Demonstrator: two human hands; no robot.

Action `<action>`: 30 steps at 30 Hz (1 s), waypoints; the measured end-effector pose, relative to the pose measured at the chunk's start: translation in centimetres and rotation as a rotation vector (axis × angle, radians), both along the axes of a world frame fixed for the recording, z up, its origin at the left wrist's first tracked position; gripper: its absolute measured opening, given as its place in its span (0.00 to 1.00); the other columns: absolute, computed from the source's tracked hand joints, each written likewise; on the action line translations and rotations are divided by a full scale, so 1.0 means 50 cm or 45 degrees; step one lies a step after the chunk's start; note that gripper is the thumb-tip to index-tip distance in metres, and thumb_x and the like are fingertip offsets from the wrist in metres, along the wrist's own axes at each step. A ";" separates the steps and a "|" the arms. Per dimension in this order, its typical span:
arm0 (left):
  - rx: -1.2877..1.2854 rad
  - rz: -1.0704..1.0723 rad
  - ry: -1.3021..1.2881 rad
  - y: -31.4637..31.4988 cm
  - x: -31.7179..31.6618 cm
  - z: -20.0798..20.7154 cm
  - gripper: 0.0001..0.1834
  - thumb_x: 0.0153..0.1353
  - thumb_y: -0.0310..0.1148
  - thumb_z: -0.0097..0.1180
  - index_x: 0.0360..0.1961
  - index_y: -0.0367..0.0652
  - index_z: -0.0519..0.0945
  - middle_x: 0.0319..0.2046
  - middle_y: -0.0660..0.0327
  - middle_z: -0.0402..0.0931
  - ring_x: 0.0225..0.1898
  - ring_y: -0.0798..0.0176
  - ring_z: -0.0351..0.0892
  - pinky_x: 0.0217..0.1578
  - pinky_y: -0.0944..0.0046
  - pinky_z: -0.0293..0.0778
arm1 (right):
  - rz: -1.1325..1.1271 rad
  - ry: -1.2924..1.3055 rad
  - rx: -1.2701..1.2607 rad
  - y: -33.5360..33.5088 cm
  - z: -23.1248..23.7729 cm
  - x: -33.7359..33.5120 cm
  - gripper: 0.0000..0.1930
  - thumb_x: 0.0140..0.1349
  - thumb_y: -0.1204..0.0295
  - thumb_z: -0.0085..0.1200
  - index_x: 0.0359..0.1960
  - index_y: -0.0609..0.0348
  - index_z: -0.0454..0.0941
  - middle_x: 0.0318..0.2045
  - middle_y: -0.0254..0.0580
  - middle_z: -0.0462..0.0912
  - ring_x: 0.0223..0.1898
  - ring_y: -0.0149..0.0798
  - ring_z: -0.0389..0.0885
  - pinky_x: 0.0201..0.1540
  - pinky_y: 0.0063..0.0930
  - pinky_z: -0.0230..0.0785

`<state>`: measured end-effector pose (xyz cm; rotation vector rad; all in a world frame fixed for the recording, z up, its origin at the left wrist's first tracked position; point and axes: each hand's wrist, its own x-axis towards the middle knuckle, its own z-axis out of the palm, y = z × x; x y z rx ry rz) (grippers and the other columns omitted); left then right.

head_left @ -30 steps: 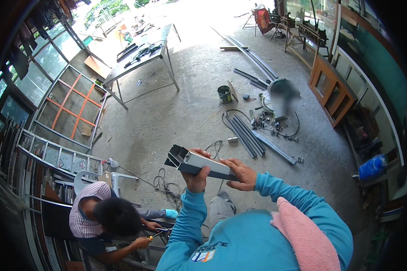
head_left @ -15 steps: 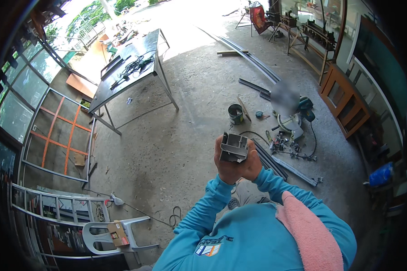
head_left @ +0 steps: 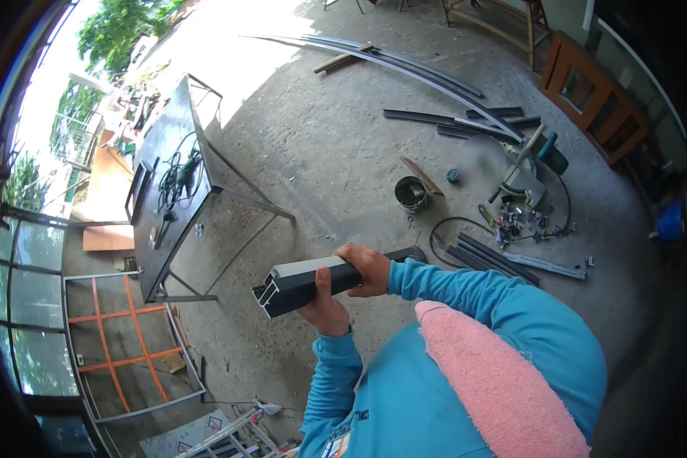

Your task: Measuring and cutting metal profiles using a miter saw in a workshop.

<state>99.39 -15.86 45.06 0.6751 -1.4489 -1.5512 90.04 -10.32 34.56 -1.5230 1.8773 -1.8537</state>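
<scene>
Aluminium profile section (head_left: 313, 282), dark and hollow, sits at our chest above the concrete floor (head_left: 320, 153), left hand (head_left: 324, 309) wrapped underneath, right hand (head_left: 368, 267) closed over its top; we judge it light, rigid, sharp-edged at the cut end
</scene>
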 end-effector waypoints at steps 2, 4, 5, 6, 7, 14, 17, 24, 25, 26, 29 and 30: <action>-0.043 -0.113 -0.276 -0.098 -0.063 -0.022 0.22 0.55 0.37 0.62 0.47 0.38 0.70 0.40 0.60 0.71 0.44 0.64 0.71 0.48 0.63 0.66 | 0.092 -0.011 0.099 -0.059 -0.027 -0.091 0.37 0.33 0.70 0.65 0.50 0.62 0.64 0.42 0.52 0.73 0.45 0.55 0.74 0.48 0.42 0.67; -0.084 -0.310 -0.501 -0.193 -0.131 -0.039 0.23 0.57 0.39 0.60 0.48 0.38 0.69 0.41 0.59 0.70 0.46 0.64 0.70 0.51 0.63 0.64 | 0.079 -0.030 0.222 -0.093 -0.034 -0.199 0.36 0.33 0.70 0.64 0.49 0.61 0.65 0.41 0.52 0.73 0.45 0.55 0.74 0.48 0.41 0.67; -0.138 -0.338 -0.449 -0.229 -0.156 -0.049 0.23 0.58 0.40 0.59 0.49 0.38 0.68 0.43 0.59 0.70 0.47 0.64 0.69 0.53 0.62 0.62 | 0.082 -0.024 0.279 -0.096 -0.047 -0.243 0.35 0.34 0.69 0.63 0.49 0.61 0.65 0.41 0.52 0.73 0.44 0.54 0.74 0.47 0.41 0.67; -0.194 -0.354 -0.385 -0.263 -0.174 -0.054 0.23 0.59 0.40 0.57 0.50 0.39 0.68 0.45 0.58 0.69 0.49 0.64 0.68 0.54 0.62 0.61 | 0.029 -0.037 0.354 -0.102 -0.064 -0.290 0.35 0.34 0.69 0.63 0.49 0.60 0.65 0.41 0.51 0.73 0.44 0.54 0.75 0.47 0.41 0.68; -0.162 -0.458 -0.441 -0.304 -0.191 -0.067 0.23 0.59 0.40 0.57 0.50 0.39 0.68 0.45 0.58 0.69 0.49 0.64 0.68 0.54 0.62 0.61 | -0.026 -0.042 0.430 -0.093 -0.086 -0.331 0.35 0.34 0.68 0.63 0.49 0.60 0.65 0.41 0.51 0.73 0.43 0.54 0.75 0.46 0.42 0.68; 0.212 -0.797 -0.826 -0.558 -0.515 -0.192 0.17 0.60 0.36 0.57 0.47 0.42 0.72 0.40 0.61 0.73 0.45 0.66 0.72 0.50 0.66 0.66 | -0.789 -0.423 0.901 0.116 -0.241 -0.483 0.37 0.35 0.68 0.62 0.52 0.60 0.63 0.42 0.51 0.72 0.43 0.56 0.75 0.46 0.43 0.67; -0.083 -1.282 -0.897 -0.600 -0.751 -0.291 0.16 0.57 0.35 0.61 0.43 0.40 0.75 0.39 0.63 0.75 0.42 0.68 0.72 0.44 0.67 0.67 | -1.193 -0.707 1.200 0.182 -0.294 -0.442 0.37 0.38 0.66 0.63 0.53 0.61 0.62 0.48 0.54 0.70 0.49 0.55 0.71 0.50 0.43 0.65; -0.613 -1.786 -1.260 -0.586 -1.202 -0.660 0.25 0.50 0.45 0.66 0.39 0.36 0.76 0.30 0.58 0.78 0.34 0.67 0.76 0.35 0.66 0.71 | -1.686 -1.349 1.411 0.136 -0.337 -0.297 0.42 0.39 0.64 0.64 0.59 0.61 0.58 0.46 0.57 0.73 0.43 0.56 0.76 0.46 0.46 0.69; -0.440 -1.735 -1.416 -0.570 -1.240 -0.716 0.25 0.49 0.45 0.66 0.39 0.35 0.76 0.30 0.57 0.78 0.31 0.67 0.76 0.32 0.66 0.72 | -1.739 -1.412 1.347 0.114 -0.327 -0.299 0.41 0.39 0.65 0.63 0.58 0.62 0.59 0.45 0.58 0.74 0.42 0.56 0.76 0.45 0.46 0.69; -0.263 -1.691 -1.572 -0.547 -1.263 -0.768 0.25 0.48 0.45 0.67 0.38 0.35 0.76 0.29 0.56 0.79 0.29 0.67 0.77 0.29 0.67 0.72 | -1.802 -1.490 1.290 0.089 -0.308 -0.283 0.41 0.39 0.66 0.63 0.58 0.62 0.59 0.44 0.58 0.75 0.41 0.56 0.77 0.45 0.45 0.70; 0.018 -1.711 -1.741 -0.459 -1.289 -0.941 0.25 0.48 0.44 0.67 0.37 0.33 0.76 0.27 0.55 0.79 0.26 0.66 0.77 0.25 0.67 0.72 | -1.925 -1.741 1.200 0.066 -0.342 -0.216 0.36 0.40 0.69 0.63 0.55 0.61 0.62 0.39 0.53 0.77 0.39 0.49 0.78 0.41 0.39 0.71; 0.043 -1.690 -1.772 -0.441 -1.293 -1.002 0.25 0.48 0.44 0.67 0.37 0.33 0.76 0.27 0.55 0.79 0.26 0.66 0.77 0.25 0.67 0.72 | -1.941 -1.800 1.149 0.058 -0.360 -0.209 0.36 0.40 0.69 0.64 0.54 0.62 0.63 0.38 0.51 0.77 0.38 0.47 0.79 0.40 0.38 0.71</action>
